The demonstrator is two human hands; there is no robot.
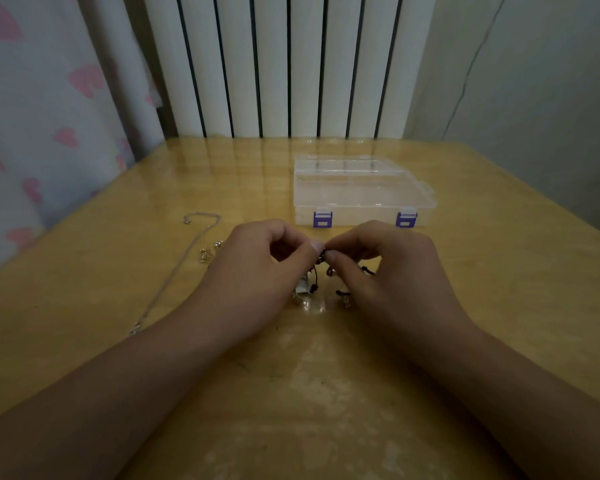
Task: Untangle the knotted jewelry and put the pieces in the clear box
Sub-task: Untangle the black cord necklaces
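Left hand (pixel 257 268) & right hand (pixel 381 268) both pinching dark cord knot (pixel 323 256) at fingertips, just above bench (pixel 499 271), near centre. Rest of tangle (pixel 309 296) hanging below w/ silver bits. Clear box (pixel 361 188) just beyond, lid shut. Loose chain (pixel 187 258) lying left. Best to tease loops apart gently, no yanking.

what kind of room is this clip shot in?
Likely a home room, maybe a bedroom: a glossy yellow wooden table pushed against a white ribbed radiator, with a pale curtain printed with pink hearts at the left. No lab or workshop fixtures show.
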